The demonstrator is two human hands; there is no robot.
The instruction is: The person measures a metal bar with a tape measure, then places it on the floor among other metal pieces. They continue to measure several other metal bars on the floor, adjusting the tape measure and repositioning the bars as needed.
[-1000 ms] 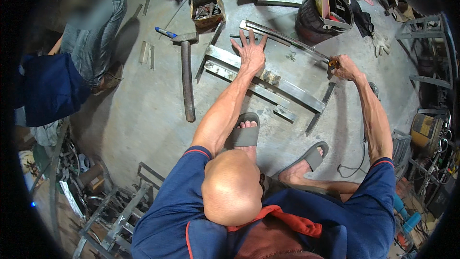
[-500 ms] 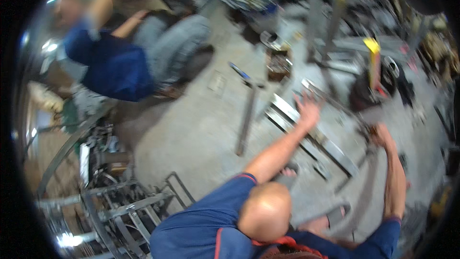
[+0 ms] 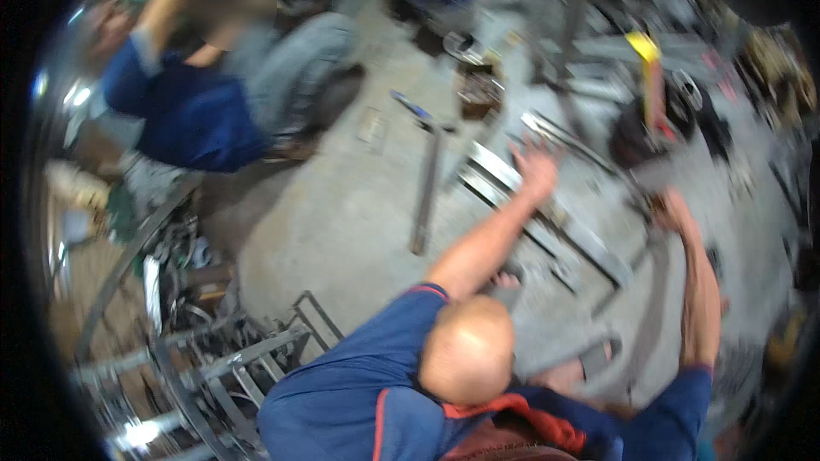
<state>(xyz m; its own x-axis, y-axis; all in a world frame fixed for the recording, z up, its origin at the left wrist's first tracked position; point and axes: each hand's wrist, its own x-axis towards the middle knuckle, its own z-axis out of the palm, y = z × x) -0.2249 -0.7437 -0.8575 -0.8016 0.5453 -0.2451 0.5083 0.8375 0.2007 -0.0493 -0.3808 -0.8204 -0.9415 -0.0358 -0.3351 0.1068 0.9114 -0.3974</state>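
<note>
My left hand [image 3: 536,172] reaches forward over the floor with its fingers spread, next to the far end of a long thin metal bar [image 3: 589,150]. I cannot tell whether the fingertips touch it. My right hand [image 3: 672,210] has its fingers curled round the bar's near end; motion blur hides the details of that end. Under my left forearm two shiny metal rails [image 3: 589,252] lie slantwise on the floor. A flat brown metal strip [image 3: 427,192] lies to their left, with a blue-handled tool [image 3: 412,107] by its far end.
At the far left a co-worker in a blue shirt [image 3: 192,115] crouches. A small box of metal pieces [image 3: 480,90] and a dark bucket [image 3: 636,138] with a yellow-topped tool stand ahead. Metal frames [image 3: 213,367] crowd the lower left. My sandalled foot [image 3: 589,363] is nearby.
The whole view has shifted a little, so the floor things sit further up and left. My hands keep nearly the same places by the bar. The co-worker's head and arm have moved.
</note>
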